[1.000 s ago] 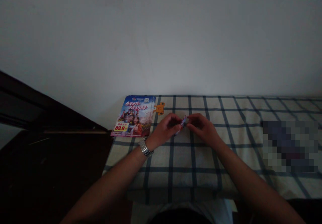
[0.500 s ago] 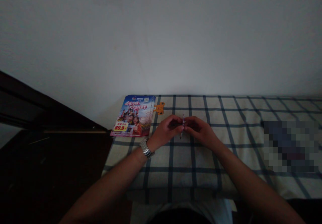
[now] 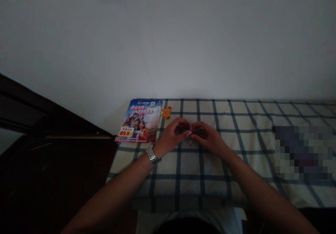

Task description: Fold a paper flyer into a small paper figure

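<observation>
The left hand (image 3: 172,136) pinches a thin, small piece (image 3: 190,143) between thumb and fingers, and the right hand (image 3: 208,138) grips it the same way from the other side, so the two sets of fingertips nearly meet across it. The piece stands almost edge-on to the view, to the right of the leaflet stack (image 3: 141,122) and a little apart from it; its faces are too narrow to make out, and whether its lower end touches the surface beneath I cannot tell. A metal-banded wristwatch (image 3: 152,155) circles the left wrist, just beside the near right corner of the leaflet stack.

An orange, bear-shaped flat piece (image 3: 166,113) lies close along the right edge of the leaflet stack. The top leaflet is blue above and pink below, with large lettering, a square code near its far right corner and a price label reading 89.9 at its near left.

A checked cloth (image 3: 189,167), pale with dark lines, spreads under the leaflet stack and far to its right. Well to the right of the stack, a pixelated patch (image 3: 301,153) hides something dark. A plain wall (image 3: 183,45) rises behind the stack, and dark furniture (image 3: 39,104) stands to its left.
</observation>
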Motion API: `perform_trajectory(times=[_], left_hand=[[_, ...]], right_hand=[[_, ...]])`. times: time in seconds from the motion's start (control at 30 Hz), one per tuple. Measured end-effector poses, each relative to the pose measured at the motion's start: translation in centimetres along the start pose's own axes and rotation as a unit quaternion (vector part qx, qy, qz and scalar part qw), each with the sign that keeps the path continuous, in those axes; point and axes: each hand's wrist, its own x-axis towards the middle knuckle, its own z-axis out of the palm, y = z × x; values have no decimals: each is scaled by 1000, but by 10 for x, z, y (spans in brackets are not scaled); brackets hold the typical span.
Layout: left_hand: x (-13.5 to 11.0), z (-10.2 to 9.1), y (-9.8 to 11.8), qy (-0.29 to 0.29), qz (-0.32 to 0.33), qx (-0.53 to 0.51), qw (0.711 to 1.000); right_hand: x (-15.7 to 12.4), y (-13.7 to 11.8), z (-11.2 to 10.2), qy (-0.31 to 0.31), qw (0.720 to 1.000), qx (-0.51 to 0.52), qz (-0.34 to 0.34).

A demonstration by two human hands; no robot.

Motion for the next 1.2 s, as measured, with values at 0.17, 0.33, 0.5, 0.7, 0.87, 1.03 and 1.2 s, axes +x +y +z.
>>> perform_trajectory(times=[0.17,0.33,0.5,0.7,0.87,1.03,1.2], left_hand=[[0,-1,0,-4,-5,7,1000],[0,-1,0,-6,9,-11,1000],[1,-1,1,-10,9,-21,1000],[0,-1,-3,-30,4,-38,999],[1,-1,-5,-33,16,-41,998],[2,-2,-5,-8,21,-33,999],[2,-4,-5,-3,26,-31,999]], right_hand=[[1,-1,0,0,1000,13,-8],[2,-1,-1,-2,1000,24,-2],[2,-2,-1,1,999,33,5],[2,-3,-2,5,999,35,2],[3,0,-3,6,999,37,-5],[3,3,-6,1,1000,28,6],[2,5,-7,-24,996,64,49]])
